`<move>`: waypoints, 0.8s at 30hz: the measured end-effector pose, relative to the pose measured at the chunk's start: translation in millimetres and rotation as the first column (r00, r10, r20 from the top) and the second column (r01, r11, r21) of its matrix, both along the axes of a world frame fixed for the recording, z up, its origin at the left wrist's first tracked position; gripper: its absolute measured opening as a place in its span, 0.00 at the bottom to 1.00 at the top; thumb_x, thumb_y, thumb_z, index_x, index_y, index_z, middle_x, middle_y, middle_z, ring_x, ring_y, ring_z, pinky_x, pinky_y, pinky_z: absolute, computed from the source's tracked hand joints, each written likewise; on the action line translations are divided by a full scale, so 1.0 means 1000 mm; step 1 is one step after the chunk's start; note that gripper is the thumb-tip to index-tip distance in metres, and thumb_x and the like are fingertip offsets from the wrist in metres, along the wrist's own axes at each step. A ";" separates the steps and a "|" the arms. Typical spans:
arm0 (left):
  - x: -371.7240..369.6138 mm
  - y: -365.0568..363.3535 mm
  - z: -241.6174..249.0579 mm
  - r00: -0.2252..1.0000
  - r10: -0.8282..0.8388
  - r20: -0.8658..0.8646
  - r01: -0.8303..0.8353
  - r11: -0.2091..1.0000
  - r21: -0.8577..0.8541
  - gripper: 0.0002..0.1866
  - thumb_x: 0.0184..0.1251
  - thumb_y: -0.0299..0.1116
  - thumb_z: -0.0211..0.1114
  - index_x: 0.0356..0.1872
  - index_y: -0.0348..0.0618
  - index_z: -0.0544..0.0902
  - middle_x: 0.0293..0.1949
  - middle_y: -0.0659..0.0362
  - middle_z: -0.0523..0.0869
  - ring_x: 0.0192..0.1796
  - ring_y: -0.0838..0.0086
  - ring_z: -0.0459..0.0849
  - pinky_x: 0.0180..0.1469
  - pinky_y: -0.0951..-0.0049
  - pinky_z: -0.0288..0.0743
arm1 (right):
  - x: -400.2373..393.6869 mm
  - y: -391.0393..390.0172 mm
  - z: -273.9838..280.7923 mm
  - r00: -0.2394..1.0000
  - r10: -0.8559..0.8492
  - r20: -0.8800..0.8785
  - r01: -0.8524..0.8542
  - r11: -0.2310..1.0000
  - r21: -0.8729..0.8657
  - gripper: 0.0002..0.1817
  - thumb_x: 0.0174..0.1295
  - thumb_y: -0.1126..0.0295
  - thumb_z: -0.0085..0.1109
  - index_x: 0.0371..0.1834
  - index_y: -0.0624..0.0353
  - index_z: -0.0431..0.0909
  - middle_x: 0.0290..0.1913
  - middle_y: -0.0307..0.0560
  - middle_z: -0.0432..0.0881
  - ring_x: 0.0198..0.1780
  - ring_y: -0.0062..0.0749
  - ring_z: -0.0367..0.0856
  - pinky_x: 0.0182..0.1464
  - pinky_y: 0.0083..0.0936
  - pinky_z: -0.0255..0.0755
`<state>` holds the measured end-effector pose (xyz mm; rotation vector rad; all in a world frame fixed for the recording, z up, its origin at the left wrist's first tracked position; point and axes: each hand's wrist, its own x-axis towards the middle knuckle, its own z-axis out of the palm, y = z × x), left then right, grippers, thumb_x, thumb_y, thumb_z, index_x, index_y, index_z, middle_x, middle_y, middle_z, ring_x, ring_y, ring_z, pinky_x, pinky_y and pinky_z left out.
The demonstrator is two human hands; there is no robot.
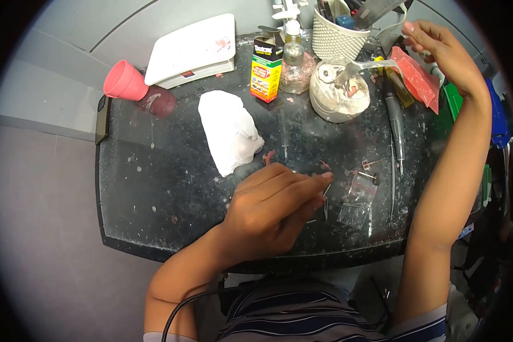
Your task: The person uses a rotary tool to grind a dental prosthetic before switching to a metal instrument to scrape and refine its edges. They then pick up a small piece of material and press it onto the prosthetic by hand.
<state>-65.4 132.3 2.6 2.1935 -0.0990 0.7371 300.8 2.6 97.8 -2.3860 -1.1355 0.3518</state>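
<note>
Over the front of the dark table, my left hand [273,208] is closed, thumb and fingers pressed together. Whatever sits in that pinch is mostly hidden; thin metal pieces [326,210] show just beyond the fingertips. My right hand [442,54] is raised at the far right, index finger stretched out and the others loosely curled, with nothing visible in it. Below it lies a pinkish-red sheet [417,80]. To the left of the sheet is a powder-coated bowl [339,105] with a spatula-like tool [376,65] across it. A crumpled white tissue [228,131] lies beyond my left hand.
A grey rotary handpiece [394,122] and a small clear plastic bag [358,199] lie at right. Toward the back stand a box [265,71], a glass bottle [295,71] and a woven basket [336,40] of tools. A pink cup [123,81] and white tray [194,48] are at left.
</note>
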 end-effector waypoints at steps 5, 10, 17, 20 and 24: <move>0.000 -0.001 0.001 1.000 -0.020 -0.005 0.020 1.000 -0.024 0.17 0.56 0.17 0.71 0.49 0.34 0.86 0.34 0.54 0.90 0.34 0.67 0.88 0.41 0.71 0.79 | 0.002 -0.014 -0.006 0.984 -0.166 -0.071 0.164 0.986 -0.030 0.35 0.66 0.33 0.55 0.54 0.57 0.81 0.44 0.41 0.83 0.47 0.26 0.79 0.49 0.26 0.71; 0.001 -0.002 0.002 0.999 -0.035 -0.013 0.035 0.998 -0.045 0.17 0.56 0.16 0.71 0.48 0.33 0.86 0.35 0.53 0.90 0.34 0.66 0.88 0.40 0.71 0.80 | -0.002 -0.029 -0.005 0.980 -0.063 -0.187 0.071 0.997 0.038 0.31 0.63 0.46 0.66 0.58 0.61 0.79 0.45 0.43 0.85 0.48 0.25 0.81 0.51 0.25 0.72; 0.002 -0.002 0.002 0.998 -0.045 -0.032 0.044 0.999 -0.015 0.14 0.57 0.15 0.70 0.46 0.30 0.86 0.35 0.52 0.90 0.34 0.66 0.87 0.39 0.71 0.80 | -0.018 -0.017 0.001 0.843 0.138 -0.519 -0.150 0.989 0.020 0.26 0.49 0.65 0.78 0.50 0.66 0.79 0.28 0.34 0.84 0.26 0.12 0.79 0.31 0.13 0.71; 0.002 -0.002 0.003 0.998 -0.046 -0.034 0.046 0.999 0.000 0.13 0.57 0.15 0.70 0.45 0.30 0.86 0.36 0.51 0.90 0.34 0.66 0.87 0.39 0.71 0.80 | 0.007 -0.028 -0.016 0.804 0.215 -0.555 -0.202 0.976 0.085 0.21 0.48 0.65 0.79 0.40 0.63 0.80 0.28 0.32 0.83 0.26 0.10 0.77 0.31 0.12 0.68; 0.001 -0.002 0.003 0.999 -0.042 -0.019 0.042 0.999 -0.004 0.12 0.57 0.15 0.70 0.43 0.31 0.86 0.37 0.49 0.90 0.34 0.65 0.87 0.39 0.70 0.80 | 0.003 -0.035 -0.009 0.822 0.180 -0.541 -0.140 0.983 0.115 0.19 0.46 0.65 0.79 0.35 0.61 0.80 0.28 0.30 0.82 0.26 0.09 0.75 0.31 0.11 0.66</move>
